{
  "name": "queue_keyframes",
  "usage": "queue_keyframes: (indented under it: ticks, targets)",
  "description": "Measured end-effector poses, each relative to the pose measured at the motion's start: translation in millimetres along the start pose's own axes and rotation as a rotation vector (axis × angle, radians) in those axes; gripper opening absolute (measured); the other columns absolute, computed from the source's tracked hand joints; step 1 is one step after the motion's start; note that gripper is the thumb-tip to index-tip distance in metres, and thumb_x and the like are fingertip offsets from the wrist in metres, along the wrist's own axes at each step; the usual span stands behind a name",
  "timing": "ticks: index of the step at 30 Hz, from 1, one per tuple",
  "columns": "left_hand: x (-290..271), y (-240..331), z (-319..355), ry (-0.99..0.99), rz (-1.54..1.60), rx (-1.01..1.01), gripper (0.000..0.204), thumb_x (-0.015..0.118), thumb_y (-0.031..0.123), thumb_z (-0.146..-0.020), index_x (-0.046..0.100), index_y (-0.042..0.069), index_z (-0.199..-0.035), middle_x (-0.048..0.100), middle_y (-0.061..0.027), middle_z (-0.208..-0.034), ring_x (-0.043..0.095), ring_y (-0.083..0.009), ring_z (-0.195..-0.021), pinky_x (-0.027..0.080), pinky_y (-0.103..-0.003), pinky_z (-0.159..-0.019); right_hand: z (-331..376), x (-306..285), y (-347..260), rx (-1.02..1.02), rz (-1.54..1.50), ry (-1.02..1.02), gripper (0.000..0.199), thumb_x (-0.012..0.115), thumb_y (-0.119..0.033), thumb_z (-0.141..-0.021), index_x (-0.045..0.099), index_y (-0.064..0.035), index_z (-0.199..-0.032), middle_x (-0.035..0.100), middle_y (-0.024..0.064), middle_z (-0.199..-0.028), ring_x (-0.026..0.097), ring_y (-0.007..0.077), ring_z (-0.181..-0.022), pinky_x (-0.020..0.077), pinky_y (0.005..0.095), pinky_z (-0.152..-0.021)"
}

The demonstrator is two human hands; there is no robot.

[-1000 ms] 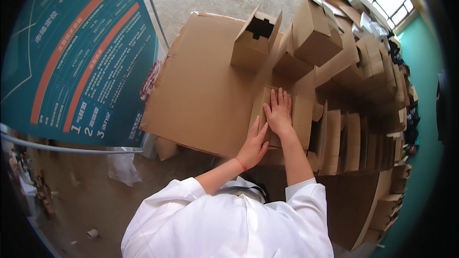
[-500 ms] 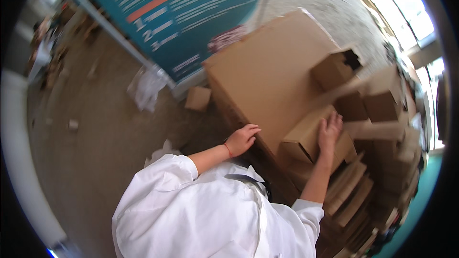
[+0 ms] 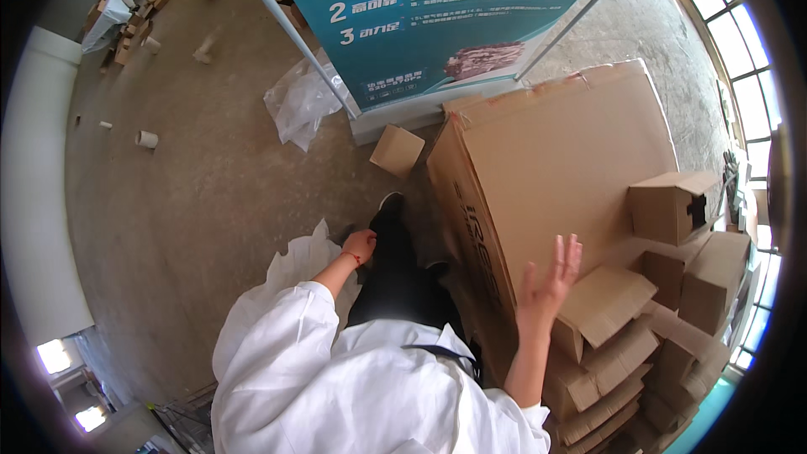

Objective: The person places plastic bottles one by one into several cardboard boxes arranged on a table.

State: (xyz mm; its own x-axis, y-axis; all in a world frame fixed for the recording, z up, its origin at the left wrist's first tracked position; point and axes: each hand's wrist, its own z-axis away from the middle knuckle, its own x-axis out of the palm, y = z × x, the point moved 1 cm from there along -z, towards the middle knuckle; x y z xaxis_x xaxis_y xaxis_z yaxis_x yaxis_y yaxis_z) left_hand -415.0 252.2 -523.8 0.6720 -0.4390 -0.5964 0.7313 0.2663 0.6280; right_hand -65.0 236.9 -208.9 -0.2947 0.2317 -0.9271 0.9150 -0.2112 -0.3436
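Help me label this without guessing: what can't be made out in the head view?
In the head view:
Bare left hand: its curl hides the palm and anything small within.
Bare right hand, spread: fingers slightly motion-blurred.
Brown cardboard box beside that hand: inside hidden by its top.
Flat teal printed banner: top cut off by the upper edge.
Small brown cardboard box with a dark cutout: interior lost in shadow.

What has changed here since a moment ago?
The left hand has come off the small box and hangs beside the dark trousers. The right hand seems lifted off too, fingers extended. The view has turned left. The box with the dark opening still sits on the large carton.
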Motion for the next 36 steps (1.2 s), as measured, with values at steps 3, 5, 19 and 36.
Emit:
queue_keyframes:
  ticks: [3,5,19,36]
  targets:
    - [3,-35,-59,-0.092,-0.047,-0.064,0.023,0.056,0.023,-0.085,0.067,0.009,-0.1,0.067,-0.0177,-0.099,0.062,-0.0363,-0.097,0.049,-0.043,-0.086,-23,78,2,-0.029,-0.003,-0.057,0.056,0.049,-0.028,-0.095,0.034,-0.0011,-0.142,0.029,0.0214,-0.149,0.025,0.0413,-0.138,0.0191,0.0513,-0.113]
    - [9,-50,-107,-0.153,-0.099,-0.103,0.023,0.056,0.023,-0.084,0.067,0.01,-0.1,0.066,-0.0178,-0.101,0.061,-0.0364,-0.098,0.049,-0.043,-0.087,-39,112,10,-0.027,0.052,-0.072,0.057,0.046,-0.031,-0.096,0.033,0.0001,-0.142,0.028,0.0219,-0.149,0.025,0.0416,-0.138,0.0191,0.0516,-0.113]
    - [76,-133,-363,0.021,-0.07,-0.489,0.045,0.056,0.025,-0.085,0.05,0.007,-0.126,0.056,-0.0196,-0.122,0.052,-0.035,-0.115,0.044,-0.043,-0.097,-43,133,16,0.144,0.151,-0.184,0.07,0.029,-0.049,-0.098,0.025,0.0036,-0.145,0.021,0.0264,-0.151,0.021,0.0412,-0.14,0.0183,0.0522,-0.113]
    - [134,-195,-430,-0.092,0.022,-0.385,0.024,0.069,0.028,-0.079,0.064,0.008,-0.092,0.067,-0.0156,-0.093,0.063,-0.0321,-0.091,0.049,-0.043,-0.08,-30,144,36,0.141,0.121,-0.086,0.071,0.03,-0.048,-0.098,0.025,0.0043,-0.145,0.022,0.0281,-0.15,0.022,0.0429,-0.139,0.0191,0.0538,-0.112]
